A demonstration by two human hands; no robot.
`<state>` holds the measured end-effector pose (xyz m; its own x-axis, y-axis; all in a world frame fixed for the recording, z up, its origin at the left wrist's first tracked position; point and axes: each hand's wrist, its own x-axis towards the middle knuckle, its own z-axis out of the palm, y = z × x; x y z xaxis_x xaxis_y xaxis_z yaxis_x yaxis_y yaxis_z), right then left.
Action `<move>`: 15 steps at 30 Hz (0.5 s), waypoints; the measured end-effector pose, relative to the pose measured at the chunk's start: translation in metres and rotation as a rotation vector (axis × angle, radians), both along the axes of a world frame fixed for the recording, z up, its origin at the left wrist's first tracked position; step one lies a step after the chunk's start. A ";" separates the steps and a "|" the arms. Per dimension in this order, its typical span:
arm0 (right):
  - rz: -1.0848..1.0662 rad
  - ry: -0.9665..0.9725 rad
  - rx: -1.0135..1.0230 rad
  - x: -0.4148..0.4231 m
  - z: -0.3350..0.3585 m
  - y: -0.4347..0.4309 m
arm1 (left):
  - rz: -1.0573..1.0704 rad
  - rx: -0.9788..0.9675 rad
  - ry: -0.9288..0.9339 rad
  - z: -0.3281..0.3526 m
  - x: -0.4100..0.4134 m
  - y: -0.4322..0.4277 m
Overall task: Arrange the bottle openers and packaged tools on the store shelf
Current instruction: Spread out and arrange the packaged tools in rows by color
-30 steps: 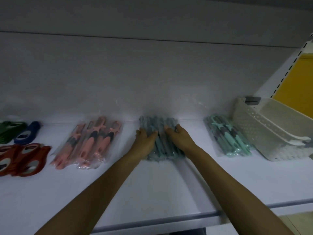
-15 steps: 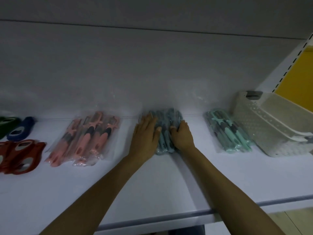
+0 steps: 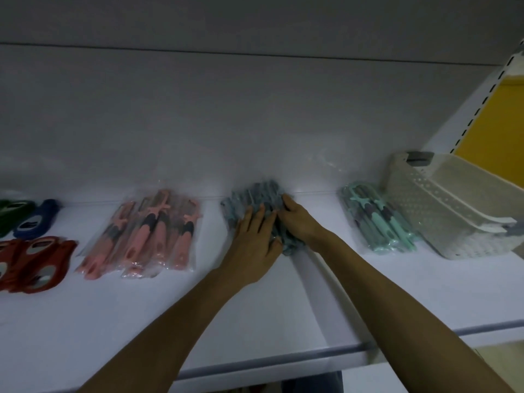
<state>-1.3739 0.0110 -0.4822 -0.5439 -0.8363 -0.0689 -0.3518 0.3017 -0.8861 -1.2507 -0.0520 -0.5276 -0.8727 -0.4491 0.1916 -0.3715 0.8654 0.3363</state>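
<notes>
Fingers first, head view. Left fingers point(image 3: 249, 215) straight and flat on top of the grey pack point(image 3: 255, 194), pressing down, not curled round anything. Right fingers point(image 3: 287, 200) bent round the right side of the same pack, holding it. Left hand point(image 3: 252, 242) on the near left part, right hand point(image 3: 297, 222) just beside it; touching or not, hard to tell.

Pressed flat, probably, to stop the slippery bag from sliding. Held at the side, probably, to push it straight.

Grey pack far back on the shelf point(image 3: 141, 307), top end close to the back wall point(image 3: 226, 123). Between the pink pack point(image 3: 147, 231) and the mint pack point(image 3: 377, 219), apart from both. Put there, most likely, to make one neat row with gaps, one colour per pile.

Pink pack a bit slanted, clear bags fanned out. Mint pack slanted too, just beside the white basket point(image 3: 425, 208) at the far right; touching it or not, cannot tell.

Far left: red openers point(image 3: 31, 256) in a pile nearer the front, blue opener point(image 3: 37, 219) and green opener point(image 3: 8, 211) behind them. No bags seen on these. Kept apart from the packs, likely so that same things sit together.

Step in hand, at a guess: squaring up the grey pack. Maybe left to do: straighten the pink and mint ones. Careful with shiny bags: easy to slide, so a hard push could spill the pile.
</notes>
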 end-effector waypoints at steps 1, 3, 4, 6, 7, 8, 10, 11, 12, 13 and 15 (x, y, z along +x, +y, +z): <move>-0.008 0.016 -0.013 0.002 0.000 0.002 | 0.006 -0.016 0.002 0.001 0.001 -0.002; -0.112 0.086 -0.068 0.004 -0.003 0.005 | 0.027 -0.104 -0.006 0.004 0.004 -0.005; -0.192 0.129 -0.104 0.006 -0.003 0.007 | 0.026 -0.136 -0.017 0.006 0.005 -0.005; -0.288 0.185 -0.130 0.008 -0.005 0.011 | 0.005 -0.176 0.022 0.011 0.008 -0.002; -0.270 0.196 -0.100 0.007 -0.005 0.013 | -0.013 -0.185 0.088 0.015 0.008 0.001; -0.226 0.196 -0.054 0.005 -0.007 0.015 | -0.031 -0.184 0.179 0.021 0.008 0.005; -0.190 0.200 -0.052 -0.001 -0.007 0.023 | -0.082 -0.140 0.345 0.035 -0.001 0.016; -0.227 0.216 -0.093 -0.006 -0.005 0.030 | -0.117 -0.092 0.394 0.041 -0.008 0.023; -0.293 0.265 -0.143 -0.013 -0.001 0.039 | -0.149 -0.020 0.424 0.046 -0.020 0.033; -0.360 0.340 -0.195 -0.025 0.002 0.050 | -0.167 0.084 0.443 0.052 -0.033 0.044; -0.488 0.518 -0.185 -0.054 0.006 0.076 | -0.129 0.374 0.423 0.058 -0.060 0.070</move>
